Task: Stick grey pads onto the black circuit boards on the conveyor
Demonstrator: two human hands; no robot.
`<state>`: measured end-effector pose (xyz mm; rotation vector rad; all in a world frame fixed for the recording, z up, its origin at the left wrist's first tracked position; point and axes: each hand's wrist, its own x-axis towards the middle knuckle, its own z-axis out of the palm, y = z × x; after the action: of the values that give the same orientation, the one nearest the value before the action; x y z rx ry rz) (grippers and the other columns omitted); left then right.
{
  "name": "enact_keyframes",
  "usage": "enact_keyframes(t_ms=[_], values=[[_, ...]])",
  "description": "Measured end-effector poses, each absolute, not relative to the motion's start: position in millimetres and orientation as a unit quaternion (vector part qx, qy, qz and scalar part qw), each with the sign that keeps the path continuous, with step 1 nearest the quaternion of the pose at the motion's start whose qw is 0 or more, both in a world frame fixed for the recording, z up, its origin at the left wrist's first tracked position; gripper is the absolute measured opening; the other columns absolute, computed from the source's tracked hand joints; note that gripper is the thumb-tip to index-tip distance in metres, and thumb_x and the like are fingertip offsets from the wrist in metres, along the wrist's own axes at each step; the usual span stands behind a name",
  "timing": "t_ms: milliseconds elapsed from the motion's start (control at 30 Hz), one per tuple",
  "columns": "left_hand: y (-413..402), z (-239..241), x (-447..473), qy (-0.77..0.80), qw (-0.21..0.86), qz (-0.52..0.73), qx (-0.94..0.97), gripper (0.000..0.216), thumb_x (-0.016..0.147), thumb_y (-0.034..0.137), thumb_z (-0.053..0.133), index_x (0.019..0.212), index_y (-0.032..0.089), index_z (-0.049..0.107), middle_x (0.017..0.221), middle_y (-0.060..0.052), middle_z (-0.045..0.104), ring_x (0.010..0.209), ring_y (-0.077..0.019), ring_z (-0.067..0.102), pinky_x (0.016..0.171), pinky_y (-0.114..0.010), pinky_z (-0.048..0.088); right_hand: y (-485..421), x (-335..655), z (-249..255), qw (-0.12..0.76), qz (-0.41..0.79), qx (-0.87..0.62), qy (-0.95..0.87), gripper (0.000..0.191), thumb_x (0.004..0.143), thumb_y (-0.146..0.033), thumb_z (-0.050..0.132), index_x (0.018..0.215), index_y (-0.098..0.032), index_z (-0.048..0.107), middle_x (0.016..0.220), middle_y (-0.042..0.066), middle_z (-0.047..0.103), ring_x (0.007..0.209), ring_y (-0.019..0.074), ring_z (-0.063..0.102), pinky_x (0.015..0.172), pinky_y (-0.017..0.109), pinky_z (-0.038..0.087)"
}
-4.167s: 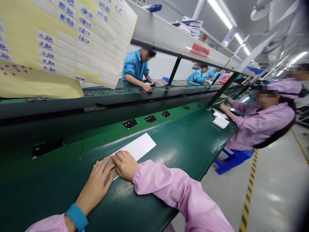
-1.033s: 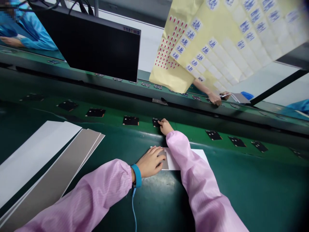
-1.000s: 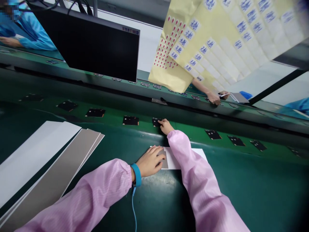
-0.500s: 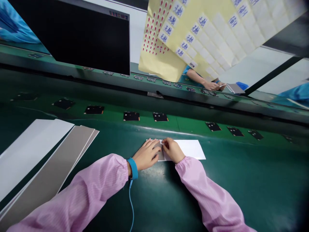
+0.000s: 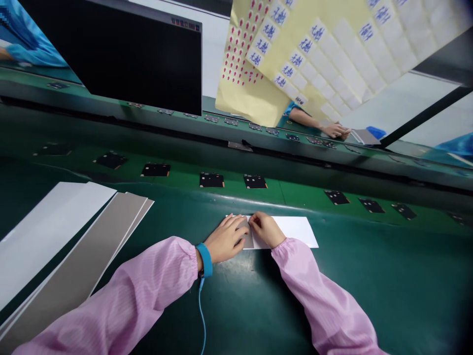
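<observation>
A white sheet [image 5: 295,230] lies on the green bench, with a small grey piece [image 5: 247,240] on its left end. My left hand [image 5: 224,240] rests flat on the grey piece, fingers stretched out and open. My right hand [image 5: 264,230] sits beside it on the sheet. Its fingers are curled and pinched together at the grey piece's right edge; what they pinch is hidden. Both arms are in pink sleeves, and a blue wrist strap [image 5: 205,259] with a cord is on my left wrist.
Small black boards [image 5: 211,180] lie in a row on the green belt [image 5: 295,193] behind the sheet. Grey and white sheets [image 5: 55,241] are stacked at the left. A dark monitor [image 5: 129,54] and a yellow label sheet [image 5: 318,49] hang above. A co-worker's hand [image 5: 337,130] works across the line.
My right hand has drawn back from a black board on the belt to the white sheet, beside my left hand. The boards on the belt have drifted slightly right.
</observation>
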<state>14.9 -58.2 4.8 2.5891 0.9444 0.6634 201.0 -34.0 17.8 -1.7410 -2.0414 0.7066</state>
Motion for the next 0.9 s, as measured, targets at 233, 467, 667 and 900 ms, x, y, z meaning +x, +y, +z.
enact_keyframes(t_ms=[233, 467, 667, 900], values=[[-58, 4, 15, 0.329, 0.155, 0.237, 0.901, 0.022, 0.088, 0.021, 0.044, 0.107, 0.019, 0.054, 0.135, -0.009, 0.042, 0.13, -0.025, 0.032, 0.111, -0.047, 0.024, 0, 210, 39, 0.216, 0.293, -0.62, -0.695, 0.01, 0.078, -0.017, 0.049, 0.072, -0.016, 0.057, 0.064, 0.001, 0.06, 0.057, 0.0128, 0.056, 0.059, 0.024, 0.045], [-58, 3, 14, 0.326, 0.154, 0.246, 0.9, 0.023, 0.084, 0.02, 0.049, 0.107, 0.019, 0.054, 0.133, -0.01, 0.043, 0.128, -0.0241, 0.033, 0.112, -0.044, 0.022, 93, 140, 58, 0.173, 0.356, -0.574, -0.717, 0.008, 0.08, -0.015, 0.054, 0.075, -0.014, 0.059, 0.055, -0.003, 0.054, 0.043, 0.0056, 0.049, 0.044, 0.016, 0.04], [-58, 2, 13, 0.331, 0.144, 0.251, 0.898, 0.023, 0.085, 0.023, 0.051, 0.106, 0.017, 0.054, 0.131, -0.011, 0.044, 0.127, -0.024, 0.035, 0.112, -0.043, 0.021, 139, 103, 43, 0.101, 0.315, -0.637, -0.696, 0.006, 0.08, -0.015, 0.058, 0.075, -0.014, 0.062, 0.051, -0.004, 0.052, 0.039, 0.0059, 0.047, 0.042, 0.017, 0.038], [-57, 0, 13, 0.331, 0.148, 0.255, 0.897, 0.022, 0.084, 0.023, 0.05, 0.106, 0.018, 0.054, 0.133, -0.01, 0.042, 0.128, -0.0245, 0.033, 0.112, -0.043, 0.021, 147, 124, 27, 0.09, 0.312, -0.636, -0.7, 0.004, 0.079, -0.018, 0.06, 0.078, -0.015, 0.062, 0.056, -0.002, 0.056, 0.042, 0.0063, 0.05, 0.043, 0.016, 0.039]])
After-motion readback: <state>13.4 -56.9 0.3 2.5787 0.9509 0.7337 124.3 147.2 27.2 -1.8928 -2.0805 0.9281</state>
